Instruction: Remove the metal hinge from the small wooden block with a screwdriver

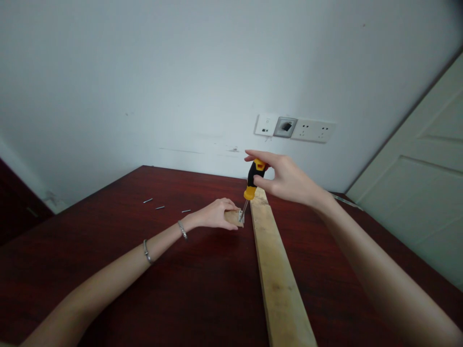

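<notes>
**Desk:** While the head view looks down across a dark red table (108, 270), what does each hand have?

**Photographer:** The right hand (285, 180) pinches the top of a yellow-and-black screwdriver (253, 180) between thumb and fingertips. The tool stands nearly upright, with its tip down on a small metal piece (241, 218) at the end of a wooden block (233, 217).

**Desk:** And the other?

**Photographer:** The left hand (217, 214) is closed over that wooden block, fingers curled across its top, holding it down on the table. Two bracelets (183, 230) circle that wrist and forearm.

**Desk:** Where does the block lie?

**Photographer:** It lies toward the far middle of the table, just beside the left edge of a long pale plank (277, 270) that runs from the near edge toward the wall. I cannot tell whether block and plank touch.

**Desk:** Anything around them?

**Photographer:** Three small screws (159, 207) lie loose on the table, left of the left hand and apart from it. A row of wall sockets (294, 127) sits on the white wall (144, 72) behind, and a pale door (415, 193) stands at right.
</notes>
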Available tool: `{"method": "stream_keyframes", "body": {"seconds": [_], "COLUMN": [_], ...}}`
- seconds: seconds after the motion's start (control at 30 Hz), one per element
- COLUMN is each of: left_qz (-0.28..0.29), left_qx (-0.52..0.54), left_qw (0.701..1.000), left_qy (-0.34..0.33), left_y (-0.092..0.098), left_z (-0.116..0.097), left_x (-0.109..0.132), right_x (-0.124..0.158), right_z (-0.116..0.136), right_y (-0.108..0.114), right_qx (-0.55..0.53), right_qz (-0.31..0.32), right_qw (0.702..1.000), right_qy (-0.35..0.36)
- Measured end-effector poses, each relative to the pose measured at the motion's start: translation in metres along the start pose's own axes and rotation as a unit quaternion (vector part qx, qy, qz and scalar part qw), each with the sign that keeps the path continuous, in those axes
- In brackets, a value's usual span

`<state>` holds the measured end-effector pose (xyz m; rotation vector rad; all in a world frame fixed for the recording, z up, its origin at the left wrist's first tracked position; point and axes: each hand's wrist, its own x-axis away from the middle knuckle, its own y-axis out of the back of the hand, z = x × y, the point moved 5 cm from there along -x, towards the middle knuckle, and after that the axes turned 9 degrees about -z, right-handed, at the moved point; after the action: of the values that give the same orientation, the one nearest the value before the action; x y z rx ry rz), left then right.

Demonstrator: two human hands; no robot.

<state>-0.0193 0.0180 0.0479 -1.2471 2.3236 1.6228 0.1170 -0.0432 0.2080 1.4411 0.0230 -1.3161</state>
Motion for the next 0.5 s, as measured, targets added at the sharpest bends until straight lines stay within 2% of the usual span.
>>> {"method": "stream_keyframes", "body": {"seconds": [0.1, 0.27, 0.37, 0.5], "left_qz": [-0.006, -0.004, -0.006, -0.015], "left_qx": [0.006, 0.008, 0.020, 0.009], "left_qw": [1.000, 1.000, 1.000, 1.000], "left_qy": [0.001, -0.003, -0.008, 0.000], "left_y": [0.001, 0.000, 0.003, 0.011], "left_z": [0.002, 0.004, 0.005, 0.007], "left_x": [-0.001, -0.001, -0.001, -0.002], "right_x": [0.002, 0.005, 0.006, 0.005], "right_z": [0.001, -0.005, -0.008, -0.019], "right_y": [-0.003, -0.009, -0.003, 0.012], "right_qx": [0.016, 0.116, 0.085, 0.015], "right_qz": [-0.014, 0.014, -0.010, -0.078], "right_qw": [1.000, 0.993, 0.996, 0.996], "right_qy": [-0.006, -0.005, -0.001, -0.036]}}
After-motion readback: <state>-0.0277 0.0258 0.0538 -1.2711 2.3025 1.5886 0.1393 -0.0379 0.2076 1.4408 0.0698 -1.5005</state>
